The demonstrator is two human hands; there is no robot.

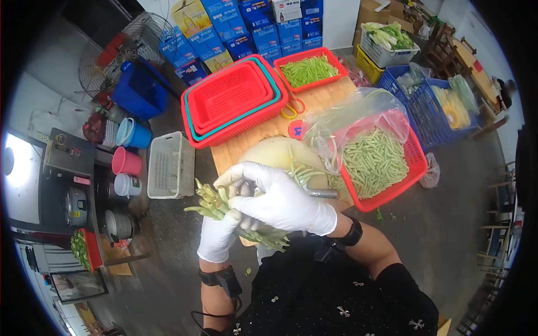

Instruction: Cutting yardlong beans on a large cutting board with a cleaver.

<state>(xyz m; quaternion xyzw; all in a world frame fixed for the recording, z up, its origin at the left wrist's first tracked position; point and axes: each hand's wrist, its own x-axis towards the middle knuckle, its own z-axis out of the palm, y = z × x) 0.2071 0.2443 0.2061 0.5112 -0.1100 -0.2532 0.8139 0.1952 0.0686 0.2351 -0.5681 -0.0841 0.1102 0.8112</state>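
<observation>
My left hand (218, 235), in a white glove, is closed round a bundle of long green beans (210, 201) whose ends stick out at the left. My right hand (273, 197), gloved too, has its fingers at the ends of the bundle; whether it grips any bean is hidden. Behind the hands lies a round pale cutting board (281, 149) with some loose beans (304, 174) and the metallic handle of a tool (321, 193). To the right, a red basket (416, 157) holds cut green beans (374, 164), with a clear plastic bag (357, 109) over its far side.
Stacked red and teal baskets (277, 113) stand at the wooden table's (235, 153) far left, beside scissors (290, 112) and a red basket (340, 72) of cut green stalks. A white crate (185, 168) stands on the floor at left; blue crates (437, 113) stand at right.
</observation>
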